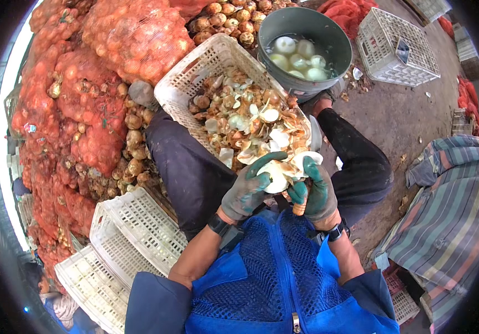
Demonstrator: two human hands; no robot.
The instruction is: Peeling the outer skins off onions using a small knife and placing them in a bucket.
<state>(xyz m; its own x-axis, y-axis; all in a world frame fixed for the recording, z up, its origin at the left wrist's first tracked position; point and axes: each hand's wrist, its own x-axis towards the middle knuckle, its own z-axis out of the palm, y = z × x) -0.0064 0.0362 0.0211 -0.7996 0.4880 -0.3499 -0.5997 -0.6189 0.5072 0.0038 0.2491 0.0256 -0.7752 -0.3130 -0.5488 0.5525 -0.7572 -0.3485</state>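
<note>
Both my hands wear grey gloves with green-coated fingers, and they meet over the near corner of a white plastic crate [181,94]. My left hand [251,185] holds a partly peeled white onion [275,177]. Against the onion's right side, my right hand [316,190] grips a tool by its wooden handle [300,206]; its blade end is hidden. The right thumb presses on a pale curved onion layer [306,159]. Loose onion skins and pale peelings [243,121] heap up in the crate, with a few brown onions [201,101] at its left.
Beyond the crate, a grey bucket [306,87] holds peeled onions [298,60] in liquid. Red mesh sacks of onions [139,37] pile up at left, beside loose onions [135,137]. White crates [139,225] stand at lower left; another crate [396,48] is at upper right. Striped cloth [444,208] lies at right.
</note>
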